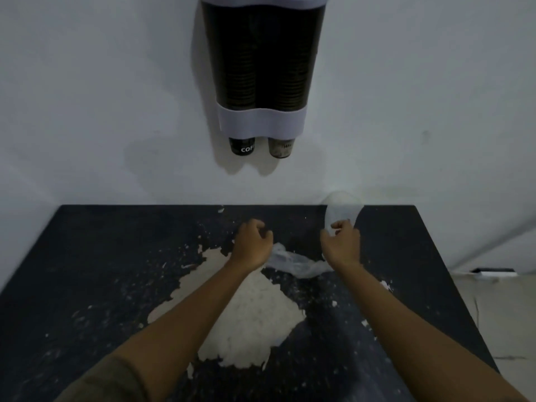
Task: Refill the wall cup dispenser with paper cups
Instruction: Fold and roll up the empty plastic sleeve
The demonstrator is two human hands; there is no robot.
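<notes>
The wall cup dispenser point(262, 120) hangs on the white wall above the table, with two dark tubes packed with stacked paper cups. A black cup point(243, 146) and a grey cup point(280, 147) poke out of its bottom. My right hand point(342, 242) is shut on a thin clear plastic piece point(340, 211), blurred, held up over the table's far edge. My left hand point(253, 242) hovers over the table with curled fingers and nothing in it. A crumpled clear plastic sleeve point(293, 262) lies on the table between my wrists.
The black table point(101, 271) has a worn top with a large pale patch point(246, 314) where the coating has peeled. Its right edge drops to a light floor, where a dark flat object point(493, 271) lies by the wall.
</notes>
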